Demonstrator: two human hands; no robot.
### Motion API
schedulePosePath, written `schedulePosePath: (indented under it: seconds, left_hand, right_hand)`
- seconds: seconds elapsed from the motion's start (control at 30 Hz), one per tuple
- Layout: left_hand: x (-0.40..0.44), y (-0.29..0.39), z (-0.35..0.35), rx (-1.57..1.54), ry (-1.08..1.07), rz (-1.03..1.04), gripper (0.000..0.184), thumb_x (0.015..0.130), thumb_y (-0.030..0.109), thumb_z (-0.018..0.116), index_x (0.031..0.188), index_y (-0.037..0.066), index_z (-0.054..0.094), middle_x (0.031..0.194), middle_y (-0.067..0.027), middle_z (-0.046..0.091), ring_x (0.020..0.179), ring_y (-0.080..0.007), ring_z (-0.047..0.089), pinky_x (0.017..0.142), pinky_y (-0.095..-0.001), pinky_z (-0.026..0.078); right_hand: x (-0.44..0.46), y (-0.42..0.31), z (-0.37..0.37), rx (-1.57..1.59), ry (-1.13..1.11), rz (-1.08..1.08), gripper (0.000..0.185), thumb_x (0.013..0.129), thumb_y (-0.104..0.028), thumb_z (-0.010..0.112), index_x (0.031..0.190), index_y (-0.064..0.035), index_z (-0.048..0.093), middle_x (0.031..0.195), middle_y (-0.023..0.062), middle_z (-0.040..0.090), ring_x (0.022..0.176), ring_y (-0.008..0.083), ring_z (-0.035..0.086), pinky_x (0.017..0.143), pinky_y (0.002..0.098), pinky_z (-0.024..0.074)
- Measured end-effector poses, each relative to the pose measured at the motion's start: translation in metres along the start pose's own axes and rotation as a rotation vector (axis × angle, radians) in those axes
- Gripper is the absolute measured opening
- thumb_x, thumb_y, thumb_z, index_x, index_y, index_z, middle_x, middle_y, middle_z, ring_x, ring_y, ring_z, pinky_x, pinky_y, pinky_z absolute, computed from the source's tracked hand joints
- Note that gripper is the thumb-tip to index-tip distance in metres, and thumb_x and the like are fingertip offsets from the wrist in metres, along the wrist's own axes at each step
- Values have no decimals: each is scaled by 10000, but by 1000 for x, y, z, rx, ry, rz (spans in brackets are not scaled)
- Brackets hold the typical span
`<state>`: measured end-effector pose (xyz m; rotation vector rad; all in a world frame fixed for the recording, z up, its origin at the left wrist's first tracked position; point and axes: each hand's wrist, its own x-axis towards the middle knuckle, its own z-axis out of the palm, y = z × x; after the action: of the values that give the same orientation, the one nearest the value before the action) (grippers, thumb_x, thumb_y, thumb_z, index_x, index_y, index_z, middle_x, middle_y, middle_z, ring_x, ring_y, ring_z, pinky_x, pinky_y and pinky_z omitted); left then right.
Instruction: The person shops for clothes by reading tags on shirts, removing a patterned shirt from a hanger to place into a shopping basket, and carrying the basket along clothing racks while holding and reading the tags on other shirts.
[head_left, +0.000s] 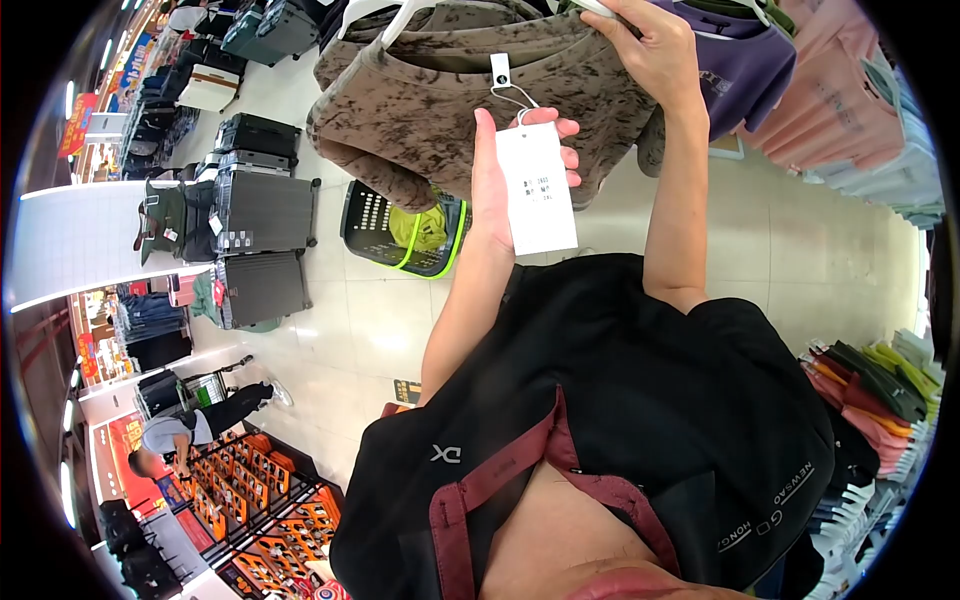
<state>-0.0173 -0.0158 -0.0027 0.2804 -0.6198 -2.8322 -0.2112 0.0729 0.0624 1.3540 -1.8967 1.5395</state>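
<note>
A brown mottled garment (400, 100) hangs from a white hanger (405, 20) at the top of the head view. A white paper tag (540, 190) hangs by a string from its neckline. My left hand (495, 165) is behind this tag, thumb up along its left edge and fingertips showing at its right edge, so the tag is held. Up and to the right, my right hand (655, 45) has its fingers closed round the end of a white hanger at the garment's shoulder.
A black basket (365, 225) with a yellow-green item stands on the floor below the garment. Purple (735, 65) and pink shirts (830, 100) hang at right. Suitcases (265, 210) line the left; a person (195, 430) stands by orange racks (240, 480) at lower left.
</note>
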Motion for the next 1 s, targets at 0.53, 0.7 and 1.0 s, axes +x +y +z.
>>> schedulePosePath:
  seconds: [0.53, 0.7, 1.0]
  left_hand:
    - [-3, -3, 6, -85, -87, 16, 791, 971, 657, 236, 1308, -9, 496, 1190, -179, 579, 820, -263, 554, 668, -394, 502]
    - [-3, -5, 6, -94, -78, 20, 784, 975, 645, 242, 1333, -12, 477, 1200, -181, 578, 825, -261, 556, 665, -398, 505]
    - [-4, -7, 9, -159, -107, 6, 728, 993, 594, 282, 1364, -8, 452, 1227, -194, 575, 851, -279, 569, 691, -414, 520]
  right_hand:
    - [3, 0, 0, 22, -22, 7, 184, 817, -105, 727, 976, -14, 705, 822, 152, 687, 715, 260, 673, 640, 312, 505]
    - [4, 0, -1, 48, -13, -11, 183, 819, -101, 727, 976, -10, 702, 819, 155, 685, 709, 259, 672, 636, 309, 503]
    - [7, -1, -2, 58, -47, -10, 185, 820, -92, 725, 982, -5, 699, 826, 157, 688, 713, 261, 674, 641, 310, 507]
